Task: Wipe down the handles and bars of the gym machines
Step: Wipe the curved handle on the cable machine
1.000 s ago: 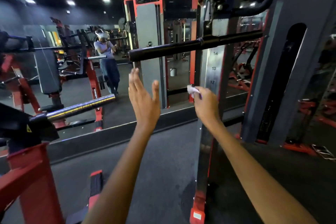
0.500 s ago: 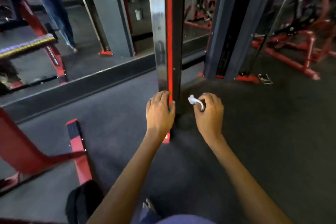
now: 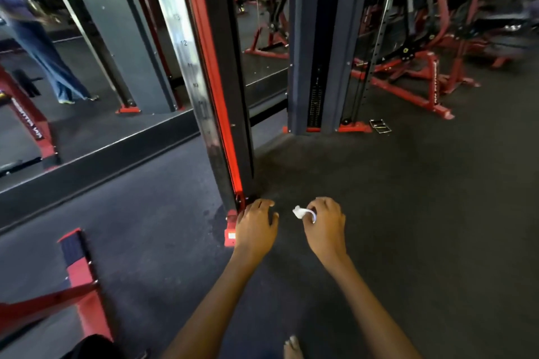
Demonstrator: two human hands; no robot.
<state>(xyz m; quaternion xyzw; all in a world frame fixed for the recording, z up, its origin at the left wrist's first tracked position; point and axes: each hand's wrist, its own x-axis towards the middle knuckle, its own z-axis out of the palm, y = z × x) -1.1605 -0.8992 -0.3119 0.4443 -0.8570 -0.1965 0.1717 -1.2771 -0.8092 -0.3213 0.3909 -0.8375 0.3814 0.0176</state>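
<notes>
At the foot of the post (image 3: 230, 114), the left hand (image 3: 255, 230) rested loosely open; the right hand (image 3: 323, 224) pinched a cloth (image 3: 300, 212); wiping upward seemed next.

A dark, speckled rubber gym floor (image 3: 408, 227) is carrying everything here. A tall black-and-red upright post with a numbered steel strip (image 3: 230, 131) is standing on it by a red foot plate (image 3: 231, 232). A red steel frame leg with a black pad (image 3: 77, 265) is lying at the lower left. A dark grey weight-stack tower (image 3: 318, 67) is standing further back, with a small metal foot plate (image 3: 380, 126) lying just beside its base.
</notes>
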